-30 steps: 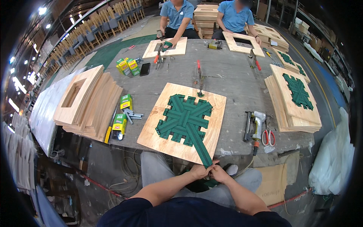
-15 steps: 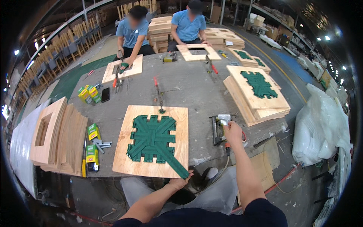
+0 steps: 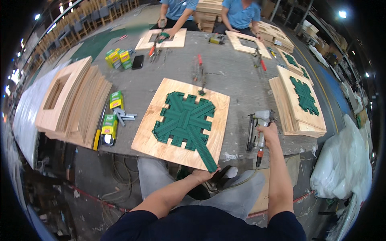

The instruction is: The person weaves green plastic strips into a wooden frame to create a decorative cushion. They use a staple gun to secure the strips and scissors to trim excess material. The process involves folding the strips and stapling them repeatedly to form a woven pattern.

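A pale square wooden board point(image 3: 157, 148) lies before me, its near corner over the table edge. Green webbing strips point(image 3: 185, 119) cross it, their ends standing out around the rim of the woven patch. One long webbing strap point(image 3: 201, 150) runs diagonally to the near right corner. There my left hand point(image 3: 205, 176) is closed at the strap's end, its fingers partly hidden under the board. To the right, my right hand point(image 3: 272, 135) wraps around the handle of an air staple gun point(image 3: 263, 116) at the table's near edge. Pliers point(image 3: 202, 86) with red handles touch the board's far side.
Left stand a stack of wooden frames point(image 3: 82, 108), staple boxes point(image 3: 109, 124) and loose staple strips point(image 3: 124, 115). Right is a stack of webbed boards point(image 3: 295, 108). Across the grey table point(image 3: 237, 86), two co-workers in blue shirts handle frames point(image 3: 249, 44). A phone point(image 3: 138, 62) lies far left.
My right hand has closed more fully around the staple gun's handle, and the gun has turned slightly. The whole view has tilted and shifted. My left hand stays at the board's corner.
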`<act>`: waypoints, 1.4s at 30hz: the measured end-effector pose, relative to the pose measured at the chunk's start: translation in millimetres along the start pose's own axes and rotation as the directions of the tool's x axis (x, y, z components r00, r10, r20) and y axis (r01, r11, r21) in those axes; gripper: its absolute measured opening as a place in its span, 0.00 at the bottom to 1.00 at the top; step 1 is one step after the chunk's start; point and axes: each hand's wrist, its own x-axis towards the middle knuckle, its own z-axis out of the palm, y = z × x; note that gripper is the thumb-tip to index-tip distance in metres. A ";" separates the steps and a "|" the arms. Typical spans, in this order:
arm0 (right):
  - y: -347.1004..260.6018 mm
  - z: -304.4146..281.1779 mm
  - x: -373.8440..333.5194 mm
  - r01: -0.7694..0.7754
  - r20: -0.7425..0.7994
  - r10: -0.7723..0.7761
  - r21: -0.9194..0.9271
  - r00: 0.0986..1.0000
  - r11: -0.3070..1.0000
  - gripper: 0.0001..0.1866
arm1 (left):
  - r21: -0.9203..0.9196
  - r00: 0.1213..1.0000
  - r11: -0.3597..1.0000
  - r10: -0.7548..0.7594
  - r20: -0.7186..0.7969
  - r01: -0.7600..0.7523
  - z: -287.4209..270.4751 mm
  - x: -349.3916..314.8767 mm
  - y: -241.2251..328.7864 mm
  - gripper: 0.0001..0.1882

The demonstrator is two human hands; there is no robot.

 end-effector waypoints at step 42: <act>-31.8 145.3 -157.9 0.060 0.577 0.178 -0.370 0.797 0.927 0.14 | 0.004 0.870 0.954 0.275 -0.409 -0.300 -15.9 -2.3 -2.5 0.09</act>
